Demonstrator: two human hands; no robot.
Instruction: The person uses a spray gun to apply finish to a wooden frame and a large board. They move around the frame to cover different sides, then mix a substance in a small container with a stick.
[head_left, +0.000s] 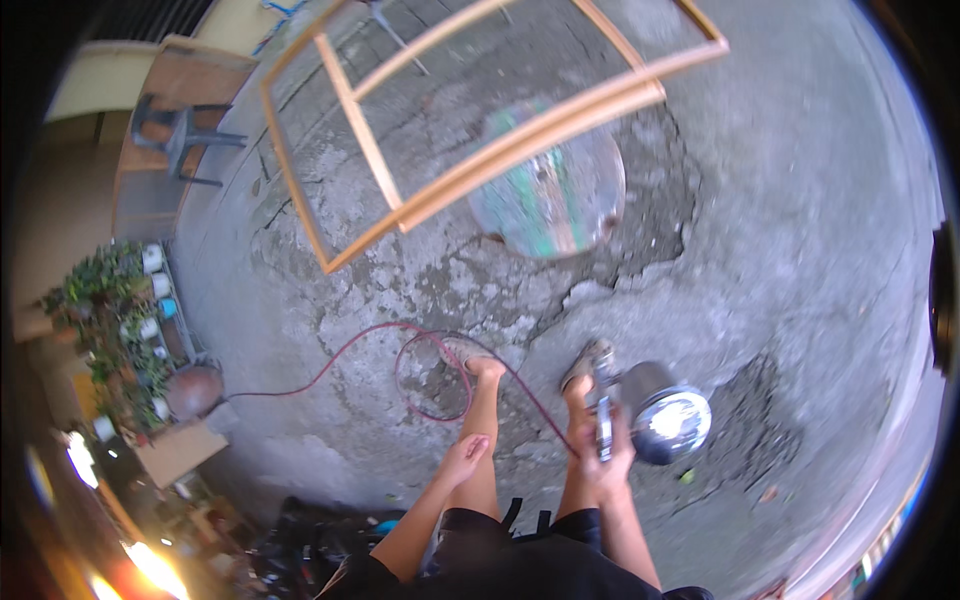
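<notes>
In my right hand (612,450) I hold a metal spray gun (603,415) with a large shiny cup (668,425); a thin dark red hose (520,385) runs from it in loops across the concrete. My left hand (463,455) is in front of my left leg, its fingers curled with nothing visible in them. Above my sandalled feet, a pale wooden frame (530,140) with crossbars spans the upper view, over a round metal cover (590,200) marked with green.
At the left are potted plants (100,300), a cardboard piece (180,450), and a grey plastic chair (180,135) before a leaning board (220,75). Dark bags (310,540) lie at the lower left. The cracked concrete floor (800,250) extends to the right.
</notes>
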